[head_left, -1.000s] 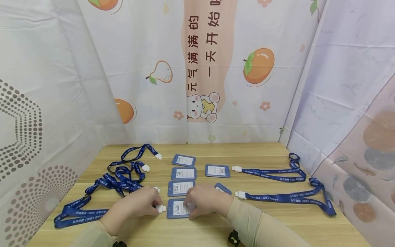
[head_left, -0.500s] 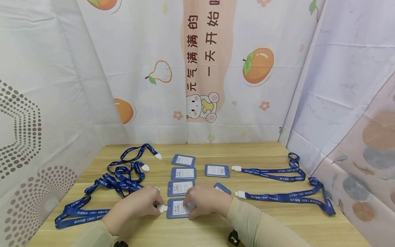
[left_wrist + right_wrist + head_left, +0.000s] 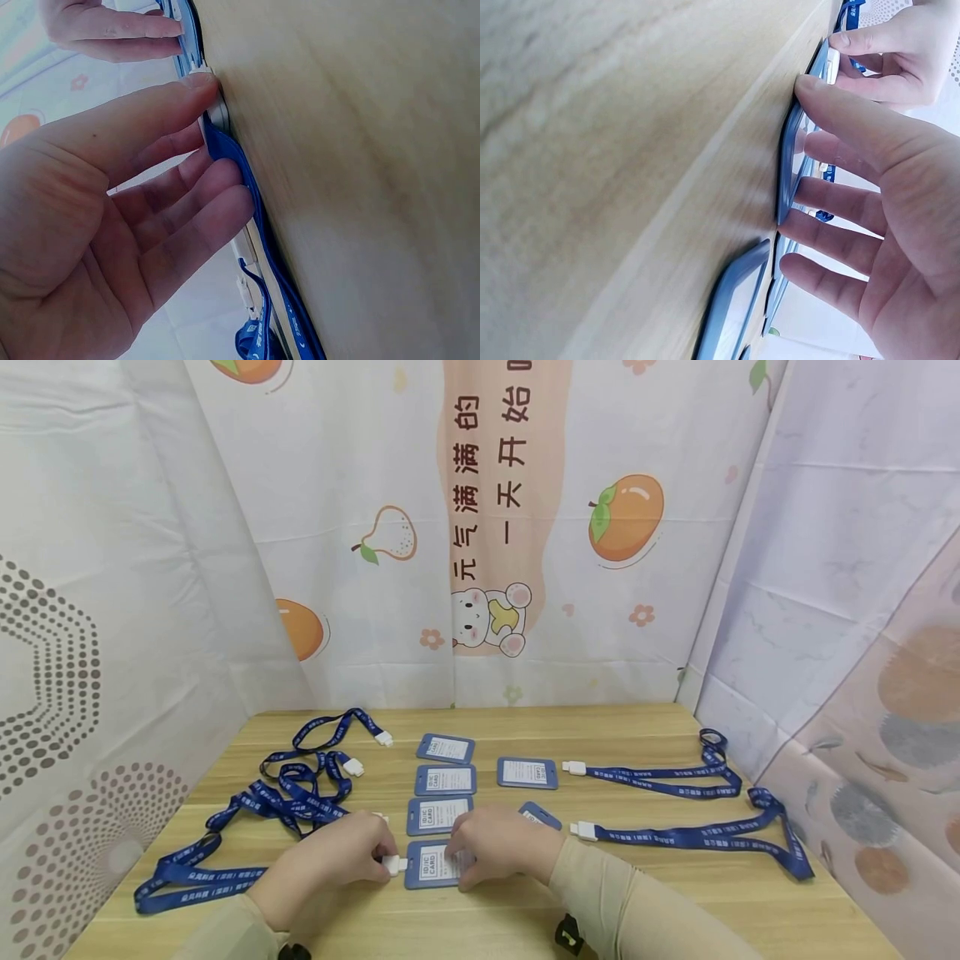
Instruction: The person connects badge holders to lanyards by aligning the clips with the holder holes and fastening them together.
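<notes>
Clip (image 3: 392, 865) (white, on blue lanyard (image 3: 265, 229)) is pinched by left hand (image 3: 351, 850); right hand (image 3: 504, 846) grips adjacent card holder (image 3: 432, 867).

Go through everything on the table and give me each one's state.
Near badge holder: card inside, held in the right grip.
White clip: pinched in the left grip beside that holder; attachment unclear.
Left column's other three holders: flat, unclipped.
Far right holder: flat, unclipped.
Holder beyond the right grip: partly hidden.
Left lanyards: loosely looped.
Right lanyards: laid out, unattached.

White-lettered blue lanyards (image 3: 221, 876), white clips (image 3: 392, 865), blue-rimmed badges (image 3: 430, 865)
</notes>
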Motion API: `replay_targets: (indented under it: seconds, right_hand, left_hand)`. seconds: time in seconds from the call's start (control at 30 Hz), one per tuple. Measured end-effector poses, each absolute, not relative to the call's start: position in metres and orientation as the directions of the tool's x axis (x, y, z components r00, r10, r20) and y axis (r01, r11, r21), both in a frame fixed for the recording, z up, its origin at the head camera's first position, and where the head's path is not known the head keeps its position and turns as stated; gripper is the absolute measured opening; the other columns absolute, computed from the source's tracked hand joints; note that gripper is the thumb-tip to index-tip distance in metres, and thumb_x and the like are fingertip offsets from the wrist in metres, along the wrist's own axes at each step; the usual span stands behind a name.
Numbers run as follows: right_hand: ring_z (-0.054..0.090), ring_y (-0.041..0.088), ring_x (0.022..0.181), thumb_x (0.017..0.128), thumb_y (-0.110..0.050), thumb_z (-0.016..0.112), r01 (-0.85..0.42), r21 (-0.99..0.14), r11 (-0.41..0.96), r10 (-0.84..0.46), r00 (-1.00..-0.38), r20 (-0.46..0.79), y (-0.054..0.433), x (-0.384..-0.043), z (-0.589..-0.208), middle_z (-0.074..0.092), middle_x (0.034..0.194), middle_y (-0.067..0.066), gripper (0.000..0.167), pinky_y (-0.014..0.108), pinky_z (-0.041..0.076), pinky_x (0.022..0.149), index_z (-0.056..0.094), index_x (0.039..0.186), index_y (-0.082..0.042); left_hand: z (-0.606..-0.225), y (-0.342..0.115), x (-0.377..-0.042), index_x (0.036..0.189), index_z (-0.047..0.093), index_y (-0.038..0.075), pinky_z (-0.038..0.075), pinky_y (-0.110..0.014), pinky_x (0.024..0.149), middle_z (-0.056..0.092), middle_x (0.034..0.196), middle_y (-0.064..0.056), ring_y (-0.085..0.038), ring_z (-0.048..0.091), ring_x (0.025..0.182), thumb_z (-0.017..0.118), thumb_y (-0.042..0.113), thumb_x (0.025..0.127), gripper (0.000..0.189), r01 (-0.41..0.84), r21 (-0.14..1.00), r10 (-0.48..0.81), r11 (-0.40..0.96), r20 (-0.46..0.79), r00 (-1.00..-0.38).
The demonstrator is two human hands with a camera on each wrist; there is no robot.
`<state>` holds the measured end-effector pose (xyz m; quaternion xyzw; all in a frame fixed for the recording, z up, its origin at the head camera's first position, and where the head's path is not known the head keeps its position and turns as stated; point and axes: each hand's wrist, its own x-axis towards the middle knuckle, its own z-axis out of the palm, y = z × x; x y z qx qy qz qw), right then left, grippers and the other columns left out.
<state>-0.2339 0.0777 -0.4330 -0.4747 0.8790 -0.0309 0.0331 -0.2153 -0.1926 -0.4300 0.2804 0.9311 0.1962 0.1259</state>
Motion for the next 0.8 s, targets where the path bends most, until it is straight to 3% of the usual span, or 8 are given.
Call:
replay_targets:
  seconds: [0.8]
  right_hand:
    - [0.065, 0.002, 0.097, 0.079, -0.047, 0.085, -0.829, -0.053, 0.557, -0.831, -0.556, -0.03, 0.0763, -0.2328, -0.4318, 0.071, 0.11, -0.012, 0.041, 0.02, 0.051, 0.085, 0.078, 0.116, -0.03]
  left_hand:
    - [-0.4285, -0.1899, -0.2167, 0.087, 0.081, 0.023, 0.048, -0.027, 0.066, 0.06, 0.08, 0.016, -0.006, 0.052, 0.073, 0.084, 0.015, 0.081, 0.01, 0.487, 0.399, 0.575, 0.777, -0.136, -0.807]
